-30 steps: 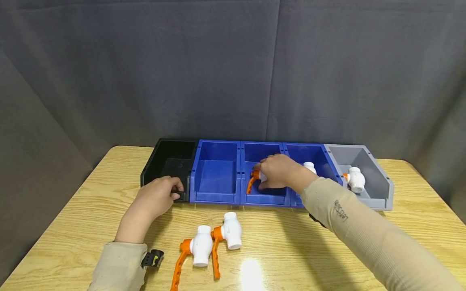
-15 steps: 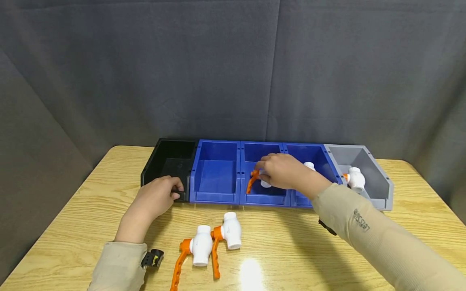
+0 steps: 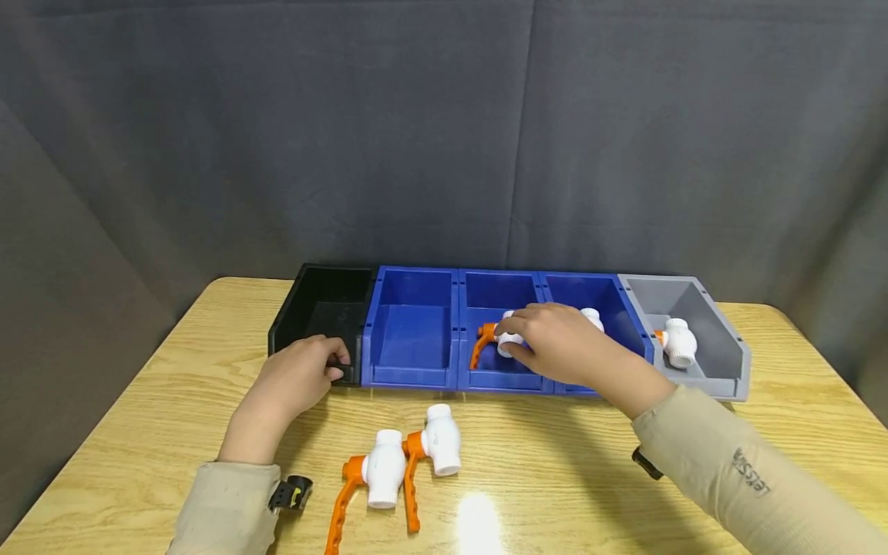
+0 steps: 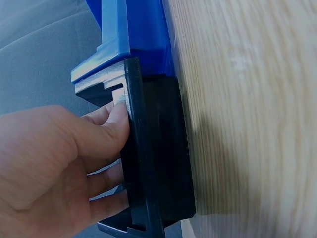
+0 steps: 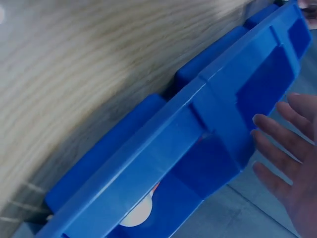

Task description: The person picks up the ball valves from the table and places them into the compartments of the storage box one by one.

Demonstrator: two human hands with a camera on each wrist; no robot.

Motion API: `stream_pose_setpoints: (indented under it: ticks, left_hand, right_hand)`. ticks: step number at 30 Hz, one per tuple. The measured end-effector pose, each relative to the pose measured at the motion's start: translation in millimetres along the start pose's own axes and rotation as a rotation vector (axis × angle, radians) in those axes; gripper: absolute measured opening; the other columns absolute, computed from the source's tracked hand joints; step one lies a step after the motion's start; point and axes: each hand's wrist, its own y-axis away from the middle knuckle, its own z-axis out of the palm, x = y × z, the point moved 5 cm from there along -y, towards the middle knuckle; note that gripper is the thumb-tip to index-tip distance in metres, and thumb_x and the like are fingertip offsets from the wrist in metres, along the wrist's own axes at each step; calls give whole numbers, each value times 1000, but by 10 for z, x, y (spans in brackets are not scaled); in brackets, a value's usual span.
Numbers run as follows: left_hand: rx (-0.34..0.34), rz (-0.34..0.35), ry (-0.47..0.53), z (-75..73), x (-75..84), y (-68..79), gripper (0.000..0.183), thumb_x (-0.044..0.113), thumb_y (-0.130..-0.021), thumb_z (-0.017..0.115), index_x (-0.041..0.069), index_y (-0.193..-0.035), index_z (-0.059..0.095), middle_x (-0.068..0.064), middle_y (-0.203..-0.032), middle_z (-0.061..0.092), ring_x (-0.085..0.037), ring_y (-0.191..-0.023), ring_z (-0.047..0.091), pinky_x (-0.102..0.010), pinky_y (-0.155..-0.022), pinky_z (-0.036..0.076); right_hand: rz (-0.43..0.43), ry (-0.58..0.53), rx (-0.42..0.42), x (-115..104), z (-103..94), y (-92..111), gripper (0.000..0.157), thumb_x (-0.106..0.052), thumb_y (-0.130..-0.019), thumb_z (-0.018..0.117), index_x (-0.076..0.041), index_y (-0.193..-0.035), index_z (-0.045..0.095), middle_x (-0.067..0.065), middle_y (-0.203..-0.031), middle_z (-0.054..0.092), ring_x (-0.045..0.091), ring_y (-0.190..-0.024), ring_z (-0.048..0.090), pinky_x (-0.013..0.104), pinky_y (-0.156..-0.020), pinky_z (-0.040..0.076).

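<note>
In the head view my left hand (image 3: 294, 379) grips the front lip of a black bin (image 3: 340, 316) at the left end of the row. The left wrist view shows the thumb (image 4: 119, 124) outside that lip and the fingers inside. My right hand (image 3: 555, 339) hovers over the middle blue bin (image 3: 496, 287), fingers loosely bent and holding nothing. Beneath its fingertips lies a white ball valve (image 3: 509, 347) with an orange lever, partly hidden by the hand. In the right wrist view the fingers (image 5: 277, 153) are spread apart beside the blue bins.
Two more ball valves, one nearer (image 3: 385, 469) and one farther (image 3: 442, 441), lie on the wooden table (image 3: 527, 462). Another valve (image 3: 592, 317) shows in the right blue bin, and one (image 3: 678, 343) in the grey bin (image 3: 731, 339). A dark curtain (image 3: 444, 139) hangs behind.
My right hand has let go of the ball valve in the middle blue bin and drawn back to the right and nearer, uncovering more of it. My left hand has stayed put.
</note>
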Motion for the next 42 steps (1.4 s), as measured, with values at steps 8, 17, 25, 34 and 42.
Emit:
stream_pose_setpoints:
  ticks: [8, 17, 25, 34, 42]
  left_hand:
    - [1, -7, 3, -18, 18, 7, 9, 6, -92, 69, 12, -99, 68, -6, -92, 64, -24, -82, 58, -46, -78, 51]
    - [0, -8, 0, -15, 5, 3, 9, 6, -92, 69, 11, -99, 68, -5, -90, 63, -24, -81, 57, -46, -78, 51]
    - [-4, -15, -9, -19, 14, 4, 9, 6, -92, 69, 11, -99, 68, -6, -91, 64, -25, -81, 57, -46, -79, 51]
    - [-6, -16, -6, -20, 23, 8, 8, 6, -92, 69, 12, -98, 68, -5, -90, 63, -24, -81, 57, -46, -78, 51]
    - [-8, -23, 2, -9, 13, 8, 8, 7, -92, 69, 12, -99, 68, -6, -93, 64, -25, -82, 58, -46, -79, 51]
  right_hand:
    - [-74, 24, 116, -149, -97, 225, 19, -19, -88, 76, -8, -103, 74, 3, -96, 72, 24, -92, 69, 42, -84, 54]
    - [-58, 54, 163, -259, -219, 417, 22, -22, -86, 78, -11, -104, 74, 0, -93, 72, 23, -90, 68, 46, -87, 53]
    - [-27, 38, 224, -250, -334, 586, 23, -20, -85, 76, -9, -105, 73, 2, -96, 72, 25, -91, 69, 47, -85, 53]
    - [104, -21, 243, -147, -463, 752, 27, -20, -86, 77, -11, -110, 73, 6, -100, 72, 28, -91, 68, 48, -80, 53]
    - [215, -30, 251, -21, -544, 880, 26, -21, -87, 76, -12, -111, 73, 5, -102, 72, 27, -90, 68, 50, -77, 52]
